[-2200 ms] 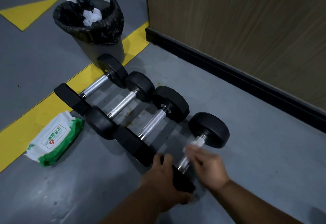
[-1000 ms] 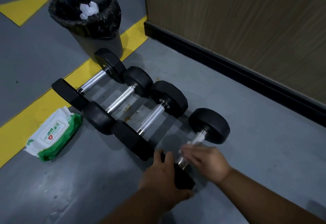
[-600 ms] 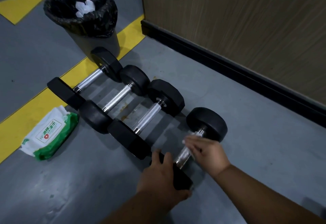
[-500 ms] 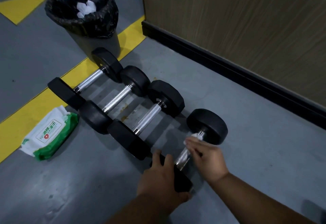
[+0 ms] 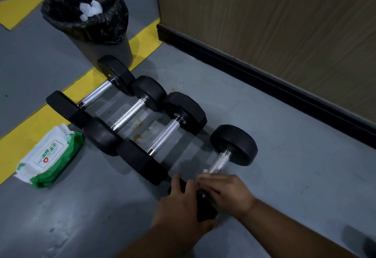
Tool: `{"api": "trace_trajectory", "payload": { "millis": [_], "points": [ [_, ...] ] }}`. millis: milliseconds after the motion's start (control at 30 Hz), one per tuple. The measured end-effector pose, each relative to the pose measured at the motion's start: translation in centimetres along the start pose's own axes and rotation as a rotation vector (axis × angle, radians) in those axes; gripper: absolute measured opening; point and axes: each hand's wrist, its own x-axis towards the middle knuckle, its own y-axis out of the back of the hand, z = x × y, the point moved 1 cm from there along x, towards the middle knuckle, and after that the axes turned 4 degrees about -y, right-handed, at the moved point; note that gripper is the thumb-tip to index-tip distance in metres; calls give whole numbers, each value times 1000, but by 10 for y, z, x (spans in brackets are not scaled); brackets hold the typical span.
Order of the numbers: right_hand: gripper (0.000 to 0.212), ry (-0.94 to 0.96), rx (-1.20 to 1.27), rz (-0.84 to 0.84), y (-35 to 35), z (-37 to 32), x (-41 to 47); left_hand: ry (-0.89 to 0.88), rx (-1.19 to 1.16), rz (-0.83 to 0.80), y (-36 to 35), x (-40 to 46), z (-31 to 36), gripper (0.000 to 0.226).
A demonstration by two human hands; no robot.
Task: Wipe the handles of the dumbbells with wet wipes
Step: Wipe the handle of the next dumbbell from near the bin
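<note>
Several black dumbbells with chrome handles lie side by side on the grey floor. The nearest dumbbell (image 5: 234, 146) lies rightmost. My left hand (image 5: 179, 207) grips its near black head. My right hand (image 5: 225, 191) wraps around the near end of its chrome handle (image 5: 218, 163), holding a white wet wipe (image 5: 204, 170) against the metal; only a small edge of the wipe shows past my fingers. A green and white wet wipe pack (image 5: 48, 156) lies on the floor to the left.
A grey bin with a black liner (image 5: 89, 25) holding crumpled white wipes stands behind the dumbbells. A wooden wall panel (image 5: 274, 23) with a black skirting runs along the right. Yellow floor lines cross the left side.
My right hand slid with the wipe along the handle from near the far head back to the near end. My left hand stayed on the near head.
</note>
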Motion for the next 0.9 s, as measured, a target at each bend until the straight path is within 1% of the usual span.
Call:
{"api": "trace_trajectory", "payload": {
  "millis": [33,100,133,167,200,267,333,367,400,467,500,533,567,600,667,733,767,800,867,900],
  "points": [
    [18,-51,-9,68,6,9,7,-9,-3,-17,2,1,0,87],
    [16,-256,25,248,15,23,15,-27,-14,-83,9,2,-1,77],
    [16,-315,32,308,15,23,15,-41,-20,-126,14,4,-3,73],
    [16,-329,34,327,11,18,12,-59,-24,-172,19,7,-6,72],
    [17,-303,39,299,6,10,7,-78,-29,-212,25,10,-10,73],
    [22,-175,75,166,-3,-8,-6,-107,-75,-258,34,18,-18,78],
    [25,-63,74,42,-2,-7,-11,-101,-149,-248,39,24,-25,84],
    [25,-33,40,22,2,-2,-8,-80,-175,-235,39,26,-27,91],
    [23,-49,20,45,8,4,-2,-48,-188,-229,37,29,-28,102],
    [17,-195,21,200,17,18,5,49,-211,-261,34,32,-26,126],
    [16,-267,30,279,19,22,3,82,-224,-286,31,32,-22,134],
    [17,-303,27,331,19,21,-1,84,-225,-300,27,31,-17,136],
    [17,-298,27,321,17,17,-7,65,-218,-289,21,29,-12,132],
    [16,-258,27,260,13,11,-15,46,-213,-259,16,25,-7,124],
    [17,-124,39,85,9,0,-30,39,-229,-205,8,17,0,113],
    [19,-34,20,-27,15,5,-27,40,-249,-177,3,14,2,111],
    [19,-46,5,-14,20,10,-20,44,-252,-173,3,13,3,113],
    [18,-110,0,63,25,17,-15,46,-252,-175,4,14,2,115],
    [18,-300,24,251,28,23,-13,43,-260,-175,6,15,1,116],
    [19,-346,28,285,23,18,-17,40,-271,-172,7,15,0,117]
  ]
}}
